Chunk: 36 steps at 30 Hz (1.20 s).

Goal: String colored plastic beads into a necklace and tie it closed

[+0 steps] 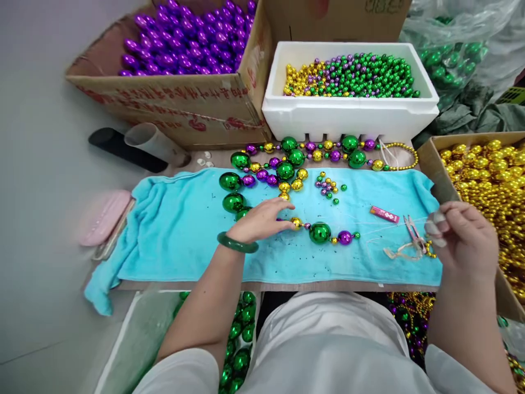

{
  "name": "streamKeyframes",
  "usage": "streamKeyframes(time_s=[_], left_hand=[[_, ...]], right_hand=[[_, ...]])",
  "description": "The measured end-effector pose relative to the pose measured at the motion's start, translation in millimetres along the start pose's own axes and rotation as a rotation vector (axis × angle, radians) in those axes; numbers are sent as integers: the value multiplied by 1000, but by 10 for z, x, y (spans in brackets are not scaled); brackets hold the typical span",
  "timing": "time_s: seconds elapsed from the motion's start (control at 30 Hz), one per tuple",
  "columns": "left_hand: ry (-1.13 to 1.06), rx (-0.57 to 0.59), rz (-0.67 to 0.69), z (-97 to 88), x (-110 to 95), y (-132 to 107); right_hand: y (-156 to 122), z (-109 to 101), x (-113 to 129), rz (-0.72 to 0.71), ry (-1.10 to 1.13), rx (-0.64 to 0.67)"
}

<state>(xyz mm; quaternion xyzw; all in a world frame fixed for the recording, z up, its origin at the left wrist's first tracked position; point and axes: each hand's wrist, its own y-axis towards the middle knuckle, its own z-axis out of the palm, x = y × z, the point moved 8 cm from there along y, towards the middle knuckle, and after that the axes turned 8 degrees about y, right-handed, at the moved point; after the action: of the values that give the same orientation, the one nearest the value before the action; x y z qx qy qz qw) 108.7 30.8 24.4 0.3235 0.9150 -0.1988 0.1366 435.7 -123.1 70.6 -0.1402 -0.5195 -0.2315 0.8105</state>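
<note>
My left hand [264, 219], with a green bangle [238, 243] at the wrist, reaches over the blue towel [172, 241]. Its thumb and fingers are apart, the thumb tip beside a gold bead [296, 222]. That bead belongs to a partial string with a large green bead [319, 232] and a purple bead [345, 237]. At the right, my right hand [467, 235] is pinched closed, white covers on some fingertips. A fine clear thread [394, 223] runs toward it across the towel. Loose large green beads [234, 202] and purple beads [272, 180] lie around my left hand.
A finished-looking bead strand [310, 146] lies along the towel's back edge. Small loose beads [326, 186], a pink packet [384, 214] and thread snips [412, 230] rest on the towel. Behind stand a purple-bead carton [164, 104] and a white foam box [348, 112]; a gold-bead carton [443, 164] is right.
</note>
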Motion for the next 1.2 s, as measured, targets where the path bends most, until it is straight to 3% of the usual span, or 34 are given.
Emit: streamKeyframes(time_s=[0.1,0.23,0.37,0.53,0.67,0.73,0.83,0.9,1.0,1.2], left_hand=[[34,-90,43,-196,-100,280],[114,-316,38,-324,-289,965],[266,-219,15,-95,-454,1530],[208,-194,-19,31,-475,1730],[28,-275,-40,-106,-442,1619],[-430,-335,-52,-211,-380,1435],[-1364,-313,-48,-213,-303,1076],[-1679,-280,-52,-187,-295,844],[-1818,-281,-88,-140,-254,592],[-1777,-324,-85,-124,-184,368]], right_hand=[[-75,107,-326,89,-22,33],[-145,320,-625,166,37,85],[-224,511,-788,240,21,164],[-301,504,-939,324,-21,200],[-303,426,-969,286,-96,165],[-311,434,-950,222,-163,165],[-360,491,-962,165,-261,179],[-401,524,-995,155,-305,177],[-453,573,-1042,150,-346,175],[-497,745,-1048,126,-401,221]])
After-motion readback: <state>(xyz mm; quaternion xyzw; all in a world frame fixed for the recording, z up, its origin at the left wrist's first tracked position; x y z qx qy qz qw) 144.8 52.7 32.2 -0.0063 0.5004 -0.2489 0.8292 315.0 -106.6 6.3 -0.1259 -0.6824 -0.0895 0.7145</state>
